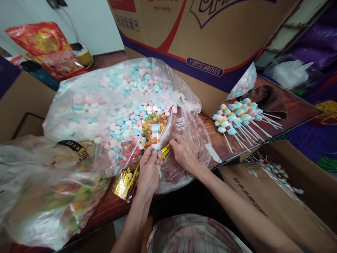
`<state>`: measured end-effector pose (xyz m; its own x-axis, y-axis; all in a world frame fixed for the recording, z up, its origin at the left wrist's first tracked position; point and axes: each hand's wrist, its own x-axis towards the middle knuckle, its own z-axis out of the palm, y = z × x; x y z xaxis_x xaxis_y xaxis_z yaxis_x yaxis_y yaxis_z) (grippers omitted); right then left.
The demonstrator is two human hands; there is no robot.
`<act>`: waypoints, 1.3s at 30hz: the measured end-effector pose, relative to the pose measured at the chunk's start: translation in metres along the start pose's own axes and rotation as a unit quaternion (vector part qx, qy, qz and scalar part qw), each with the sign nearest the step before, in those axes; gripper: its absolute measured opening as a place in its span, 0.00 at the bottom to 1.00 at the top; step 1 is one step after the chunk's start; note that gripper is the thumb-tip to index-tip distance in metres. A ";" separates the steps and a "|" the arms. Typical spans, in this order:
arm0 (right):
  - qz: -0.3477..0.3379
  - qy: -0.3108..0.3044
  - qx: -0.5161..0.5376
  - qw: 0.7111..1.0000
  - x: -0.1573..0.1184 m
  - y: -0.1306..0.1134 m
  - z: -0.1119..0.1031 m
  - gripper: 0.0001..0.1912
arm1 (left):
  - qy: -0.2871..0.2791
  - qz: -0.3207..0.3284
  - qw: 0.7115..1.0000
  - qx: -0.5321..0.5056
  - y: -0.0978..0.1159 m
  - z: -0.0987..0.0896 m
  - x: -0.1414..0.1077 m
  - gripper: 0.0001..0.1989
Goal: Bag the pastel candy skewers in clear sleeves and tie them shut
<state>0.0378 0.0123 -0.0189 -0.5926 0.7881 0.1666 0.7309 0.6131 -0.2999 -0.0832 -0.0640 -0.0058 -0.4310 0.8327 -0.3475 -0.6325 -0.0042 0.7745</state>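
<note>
Centre: candy stick (155, 137) banded blue, white and red; gold ties (165, 151); pink, blue, white candies (129, 125). Top: brown box (200, 45) striped purple and red.

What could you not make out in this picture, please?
Head view: lower end of the wrapped candy, hidden by the left hand.
Head view: top of the large carton, cut off by the upper edge.
Head view: print on the small label near the right hand, too small.
</note>
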 end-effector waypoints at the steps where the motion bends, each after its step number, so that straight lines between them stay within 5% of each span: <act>1: -0.002 0.010 0.023 1.000 -0.002 0.001 0.001 0.14 | 0.002 0.010 1.000 0.002 0.000 0.000 0.000 0.16; 5: 0.037 0.103 0.177 0.978 -0.012 0.007 -0.002 0.13 | -0.011 0.043 0.999 0.021 0.002 0.001 0.001 0.16; 8: 0.103 0.164 0.363 0.912 -0.021 0.006 -0.014 0.09 | -0.025 0.040 0.998 0.039 0.004 0.005 0.002 0.15; 14: 0.171 0.071 0.618 0.764 -0.031 -0.012 -0.031 0.05 | -0.056 0.046 0.993 0.093 -0.012 0.020 -0.004 0.11; 18: 0.271 0.046 0.725 0.632 -0.029 -0.013 -0.027 0.14 | -0.038 0.122 0.968 0.217 -0.023 0.026 -0.010 0.08; 20: 0.285 0.035 0.744 0.603 -0.029 -0.011 -0.027 0.17 | -0.046 0.164 0.949 0.265 -0.026 0.027 -0.010 0.07; 26: 0.273 0.111 0.700 0.650 -0.031 -0.011 -0.032 0.15 | -0.085 0.206 0.931 0.290 -0.029 0.030 -0.013 0.04; 31: 0.253 0.138 0.644 0.709 -0.032 -0.007 -0.033 0.13 | -0.108 0.180 0.953 0.220 -0.030 0.036 -0.019 0.08; 39: 0.187 0.066 0.641 0.742 -0.042 0.000 -0.037 0.09 | -0.081 0.059 0.992 0.082 -0.032 0.043 -0.009 0.13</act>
<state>0.0752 -0.0191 0.0086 -0.3304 0.9397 -0.0882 -0.1366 -0.1401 -0.9807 -0.0313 -0.0475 -0.0053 -0.3779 0.9102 -0.1695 -0.4654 -0.0284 0.8847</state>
